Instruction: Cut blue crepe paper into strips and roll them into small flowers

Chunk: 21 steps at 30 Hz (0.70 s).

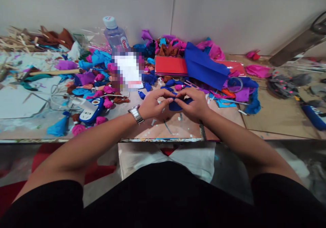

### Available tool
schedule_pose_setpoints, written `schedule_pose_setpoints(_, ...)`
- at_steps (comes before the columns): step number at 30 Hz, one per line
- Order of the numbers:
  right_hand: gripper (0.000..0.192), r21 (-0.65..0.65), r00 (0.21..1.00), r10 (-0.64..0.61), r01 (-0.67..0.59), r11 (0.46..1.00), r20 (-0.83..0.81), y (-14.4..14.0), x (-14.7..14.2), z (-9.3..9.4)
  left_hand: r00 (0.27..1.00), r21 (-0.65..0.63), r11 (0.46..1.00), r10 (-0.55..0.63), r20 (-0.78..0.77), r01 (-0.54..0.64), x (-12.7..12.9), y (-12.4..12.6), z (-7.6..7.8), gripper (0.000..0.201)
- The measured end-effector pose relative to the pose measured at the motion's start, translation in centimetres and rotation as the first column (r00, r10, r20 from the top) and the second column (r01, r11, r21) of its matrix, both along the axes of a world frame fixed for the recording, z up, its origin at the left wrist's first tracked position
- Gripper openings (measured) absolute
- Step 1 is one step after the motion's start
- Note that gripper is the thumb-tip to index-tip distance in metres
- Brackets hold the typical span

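Note:
My left hand (156,103) and my right hand (193,102) meet over the front of the table, thumbs and fingertips pinched together. Between them they grip a small piece of dark blue crepe paper (175,106), which hangs a little below the fingertips. What exactly the fingertips press is partly hidden. Just beyond the right hand, a larger dark blue sheet (205,66) leans over a stack of red sheets (171,65). Small dark blue twisted pieces (147,86) lie beyond the left hand.
A water bottle (115,36) stands at the back. Several bunched paper pieces (103,92) surround a power strip (92,110) at the left, near green-handled pliers (35,80). A tape roll (234,85) and a blue-handled tool (314,116) lie right. The table edge (163,140) is close.

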State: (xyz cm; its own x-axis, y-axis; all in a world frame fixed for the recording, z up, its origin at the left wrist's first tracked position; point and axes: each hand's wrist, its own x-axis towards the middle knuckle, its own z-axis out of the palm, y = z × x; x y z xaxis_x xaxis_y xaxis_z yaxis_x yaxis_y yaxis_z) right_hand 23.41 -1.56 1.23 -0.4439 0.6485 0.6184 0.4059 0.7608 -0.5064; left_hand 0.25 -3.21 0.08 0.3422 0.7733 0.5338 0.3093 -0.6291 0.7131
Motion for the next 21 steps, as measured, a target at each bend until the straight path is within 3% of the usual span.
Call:
schedule_pose_setpoints(5,0.013,-0.024,1.000,0.002,-0.002,1.000,0.002,-0.1,-0.2,0.2,0.999,-0.009,1.000,0.015,-0.031,-0.016,0.1,-0.3,0.4,0.030)
schedule_pose_setpoints(13,0.021,-0.041,1.000,0.015,-0.015,0.999,0.013,0.0,0.0,0.1,0.991,-0.136,0.990,-0.026,0.130,0.043,0.3,0.1,-0.1,0.031)
schedule_pose_setpoints(17,0.027,0.039,1.000,-0.010,0.010,0.999,-0.014,0.2,-0.1,0.5,0.956,-0.253,0.965,0.003,0.294,0.075,0.3,0.5,-0.1,0.030)
schedule_pose_setpoints(21,0.029,0.116,0.995,-0.081,0.087,0.989,-0.054,0.3,0.0,0.8,0.889,-0.436,0.894,0.117,0.443,0.100,0.4,1.2,-0.5,0.028)
